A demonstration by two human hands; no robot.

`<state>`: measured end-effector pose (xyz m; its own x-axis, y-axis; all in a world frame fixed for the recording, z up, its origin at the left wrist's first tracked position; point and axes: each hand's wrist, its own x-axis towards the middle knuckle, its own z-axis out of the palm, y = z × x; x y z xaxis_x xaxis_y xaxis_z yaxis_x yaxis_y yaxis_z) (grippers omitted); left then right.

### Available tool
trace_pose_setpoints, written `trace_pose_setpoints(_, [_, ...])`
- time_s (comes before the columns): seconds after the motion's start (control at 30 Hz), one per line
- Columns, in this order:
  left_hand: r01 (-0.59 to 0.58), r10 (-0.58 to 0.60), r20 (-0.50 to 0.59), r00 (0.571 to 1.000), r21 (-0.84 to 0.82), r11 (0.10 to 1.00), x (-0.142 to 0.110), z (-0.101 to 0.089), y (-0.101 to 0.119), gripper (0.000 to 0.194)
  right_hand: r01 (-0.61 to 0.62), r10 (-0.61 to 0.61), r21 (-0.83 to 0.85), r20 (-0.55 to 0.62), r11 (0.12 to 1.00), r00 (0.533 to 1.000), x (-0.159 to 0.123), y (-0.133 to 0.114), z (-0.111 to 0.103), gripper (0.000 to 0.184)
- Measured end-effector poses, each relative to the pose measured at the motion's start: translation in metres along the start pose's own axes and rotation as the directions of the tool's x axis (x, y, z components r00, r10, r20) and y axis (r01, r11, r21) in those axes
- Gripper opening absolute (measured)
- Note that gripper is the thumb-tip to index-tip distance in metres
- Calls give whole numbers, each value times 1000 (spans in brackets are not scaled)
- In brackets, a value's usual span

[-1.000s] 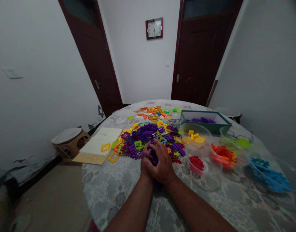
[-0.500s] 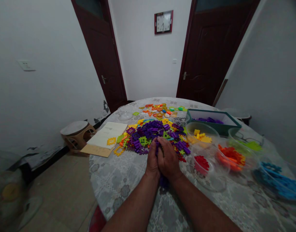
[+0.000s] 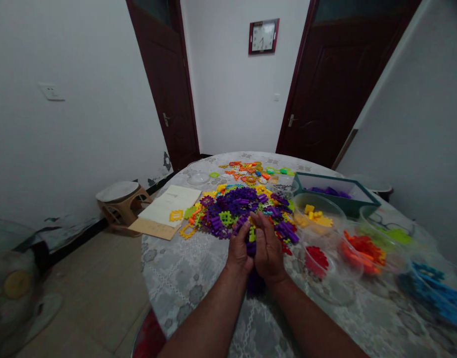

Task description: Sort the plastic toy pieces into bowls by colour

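Observation:
At the near edge of a heap of plastic interlocking building pieces (image 3: 237, 199), my left hand (image 3: 238, 251) and my right hand (image 3: 268, 251) are cupped toward each other. Between the palms shows a purple building piece (image 3: 251, 248), mostly hidden by the fingers. Yellow and green pieces show in the gap just beyond it. Both hands are curled, with a narrow space between their fingertips. More purple pieces (image 3: 255, 283) lie on the cloth under my wrists, partly covered by the forearms. Purple dominates the heap, mixed with green, yellow, orange and red.
Clear tubs on the right hold yellow (image 3: 318, 218), red (image 3: 316, 261), orange (image 3: 364, 252), green (image 3: 398, 236) and blue (image 3: 440, 293) pieces. Behind them stands a dark green box (image 3: 355, 204) with purple pieces. An open notebook (image 3: 174, 204) lies left; loose pieces (image 3: 246, 172) are scattered farther back.
My hands have parted slightly at the fingers, showing more of the purple piece and some yellow-green between them. The view has shifted a little to the left.

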<state>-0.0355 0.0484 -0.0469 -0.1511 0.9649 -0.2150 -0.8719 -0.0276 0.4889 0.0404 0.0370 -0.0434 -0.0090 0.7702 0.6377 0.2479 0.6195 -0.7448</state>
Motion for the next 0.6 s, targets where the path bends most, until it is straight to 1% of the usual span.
trace_pose_setpoints(0.07, [43,-43,-9,999,-39,998,-1,3,1,32,-56,60,91,-39,994,997,1,0,0,49])
trace_pose_setpoints(0.17, [122,-123,-8,992,-102,987,0,4,3,28,-107,131,235,-89,966,987,4,0,1,45])
trace_pose_setpoints(0.27, [151,-152,2,988,-123,981,2,4,5,27,-125,167,299,-118,946,979,8,0,0,42])
trace_pose_setpoints(0.4, [161,-159,30,987,-112,981,5,3,10,33,-125,169,274,-142,954,975,12,1,-4,41])
trace_pose_setpoints(0.53, [132,-133,0,991,-105,986,8,1,16,49,-134,168,184,-181,974,969,16,7,-11,41])
trace_pose_setpoints(0.6, [122,-122,13,992,-92,988,10,-1,19,57,-135,158,126,-195,983,968,16,11,-14,42])
